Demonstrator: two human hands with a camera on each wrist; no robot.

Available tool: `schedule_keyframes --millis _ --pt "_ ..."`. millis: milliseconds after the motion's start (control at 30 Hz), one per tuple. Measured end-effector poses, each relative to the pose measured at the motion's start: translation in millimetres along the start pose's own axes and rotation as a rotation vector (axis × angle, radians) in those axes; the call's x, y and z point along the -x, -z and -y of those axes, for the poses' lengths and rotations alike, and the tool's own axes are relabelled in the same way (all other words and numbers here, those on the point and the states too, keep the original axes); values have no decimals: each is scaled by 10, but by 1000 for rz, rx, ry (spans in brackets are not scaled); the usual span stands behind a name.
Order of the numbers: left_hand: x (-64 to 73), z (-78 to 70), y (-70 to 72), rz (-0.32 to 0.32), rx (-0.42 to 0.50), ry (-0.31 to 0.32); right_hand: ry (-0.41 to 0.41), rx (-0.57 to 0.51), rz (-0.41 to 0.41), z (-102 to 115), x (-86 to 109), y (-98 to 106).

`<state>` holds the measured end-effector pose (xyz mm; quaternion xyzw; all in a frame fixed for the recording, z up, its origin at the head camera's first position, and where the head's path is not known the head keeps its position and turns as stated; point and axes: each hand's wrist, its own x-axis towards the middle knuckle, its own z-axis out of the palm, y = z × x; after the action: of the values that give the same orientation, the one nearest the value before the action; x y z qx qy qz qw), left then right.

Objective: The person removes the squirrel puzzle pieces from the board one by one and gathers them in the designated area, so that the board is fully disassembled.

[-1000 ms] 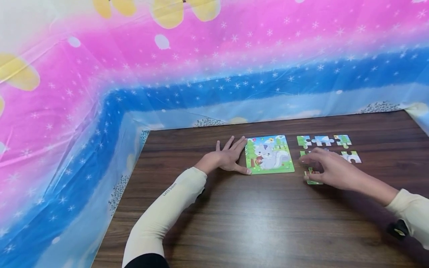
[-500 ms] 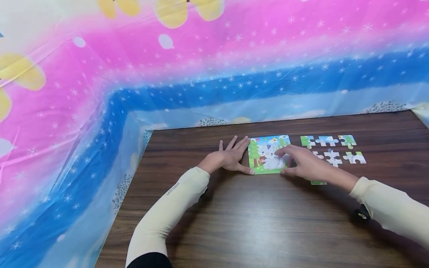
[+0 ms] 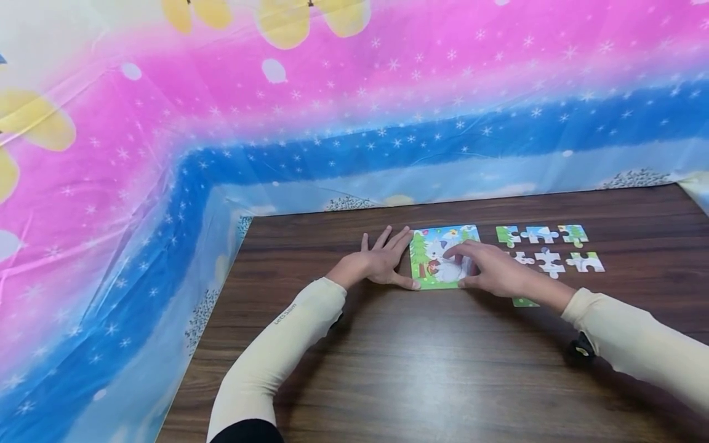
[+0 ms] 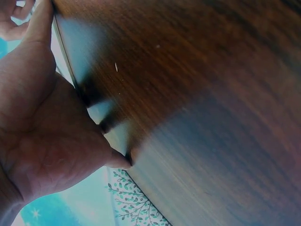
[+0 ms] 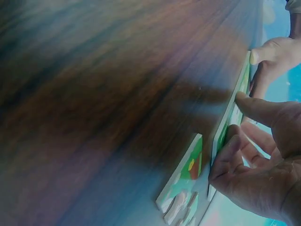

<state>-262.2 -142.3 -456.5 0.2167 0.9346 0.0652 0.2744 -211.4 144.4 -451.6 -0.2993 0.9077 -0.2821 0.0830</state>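
Observation:
A square picture board (image 3: 421, 249) with a grey-white squirrel among green trees lies flat near the far side of the table. At its left edge my left hand (image 3: 378, 263) rests on the table with fingers spread, the thumb at the lower left corner. My right hand (image 3: 497, 271) lies over the board's right part, fingertips on the squirrel and thumb at the lower edge. In the right wrist view that thumb (image 5: 258, 107) touches the board and the other fingers bend over it. No piece shows between the fingers. Right of the board lie several loose jigsaw pieces (image 3: 574, 234).
One green-edged piece (image 3: 524, 302) lies partly hidden under my right wrist. The brown wooden table (image 3: 432, 369) runs back to a pink and blue patterned cloth (image 3: 354, 154) hanging behind it and along the left.
My right hand has moved left from the loose pieces onto the board, then shifted slightly further left across it. The left hand has stayed at the board's left edge.

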Motion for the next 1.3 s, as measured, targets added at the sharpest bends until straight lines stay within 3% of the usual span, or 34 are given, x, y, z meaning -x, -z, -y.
schedule_keyframes --millis 233,867,1300 --pt "27 3 -41 10 9 9 -24 -20 13 21 -5 -40" --pt "1 0 -33 11 -13 4 -17 -80 25 25 -18 -19" --pt "-18 -13 12 14 -12 3 -58 -100 22 26 -26 20"
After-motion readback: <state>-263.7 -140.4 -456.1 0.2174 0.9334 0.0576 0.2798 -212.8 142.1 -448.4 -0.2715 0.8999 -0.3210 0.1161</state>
